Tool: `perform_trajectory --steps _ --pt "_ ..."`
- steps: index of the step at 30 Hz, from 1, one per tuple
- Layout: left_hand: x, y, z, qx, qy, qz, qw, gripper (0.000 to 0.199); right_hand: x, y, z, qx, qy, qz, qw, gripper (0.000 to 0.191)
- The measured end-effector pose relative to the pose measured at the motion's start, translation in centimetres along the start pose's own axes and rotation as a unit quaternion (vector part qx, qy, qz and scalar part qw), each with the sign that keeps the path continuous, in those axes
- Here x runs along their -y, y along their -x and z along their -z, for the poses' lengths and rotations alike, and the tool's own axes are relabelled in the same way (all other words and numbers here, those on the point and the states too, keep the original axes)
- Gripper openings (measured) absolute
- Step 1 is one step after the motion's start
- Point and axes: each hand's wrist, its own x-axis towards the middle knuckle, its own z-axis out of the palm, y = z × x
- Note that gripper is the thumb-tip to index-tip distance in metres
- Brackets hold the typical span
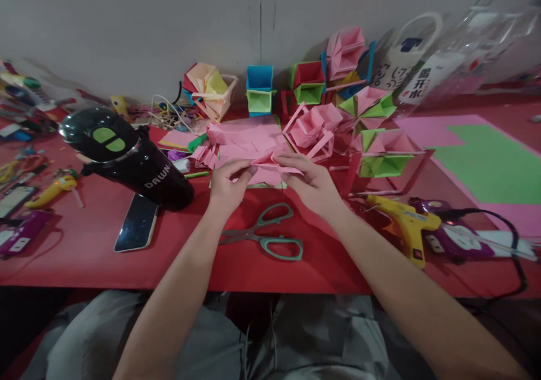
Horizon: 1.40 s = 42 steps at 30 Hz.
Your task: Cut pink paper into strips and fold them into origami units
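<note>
Between my two hands is a folded piece of pink paper, raised over the table. My left hand pinches its left end between thumb and fingers. On the other side, my right hand grips the right end, thumb below and fingers above. Behind the piece lie flat pink sheets. A pair of scissors with teal handles rests on the red table just in front of my hands, blades pointing left.
To the left stands a black bottle beside a phone. A yellow glue gun with a black cord is at right. Folded paper shapes line the wall. Green paper and a clear plastic bottle are farther right.
</note>
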Motion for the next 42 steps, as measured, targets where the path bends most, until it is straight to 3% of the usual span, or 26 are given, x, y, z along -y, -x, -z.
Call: perform_trajectory --steps 4,7,14,21,27,31,34,38,42 --pt "-0.3 -0.2 0.0 0.029 0.084 0.077 0.993 0.013 0.4 -0.1 0.3 -0.005 -0.009 -0.028 1.0 0.016" --pt "-0.3 -0.3 0.0 0.069 0.11 0.098 0.987 0.018 0.3 -0.2 0.3 -0.011 -0.021 -0.051 0.998 0.015" --pt "-0.5 -0.3 0.1 0.12 0.137 0.145 0.973 0.031 0.1 -0.4 0.3 0.009 -0.084 -0.082 0.993 0.027" --pt "-0.6 -0.1 0.1 0.13 0.211 0.199 0.948 0.031 0.0 -0.4 0.4 0.029 -0.141 -0.13 0.981 0.035" --pt "-0.4 -0.2 0.1 0.123 0.191 0.19 0.955 0.032 -0.1 -0.4 0.2 0.028 -0.148 -0.141 0.978 0.035" --pt "-0.5 -0.2 0.3 0.127 0.183 0.166 0.961 0.051 -0.2 -0.3 0.1 0.033 -0.154 -0.149 0.976 0.035" --pt "-0.7 -0.2 0.4 0.135 0.188 0.169 0.958 0.043 -0.1 -0.2 0.1 0.043 -0.16 -0.146 0.975 0.037" --pt "-1.0 -0.1 0.6 0.159 0.216 0.22 0.938 0.035 0.2 -0.2 0.3 0.078 -0.119 -0.117 0.983 0.046" --pt "-1.4 -0.1 0.7 0.157 0.227 0.239 0.931 0.032 -0.1 -0.3 0.8 0.098 0.021 -0.06 0.993 0.03"
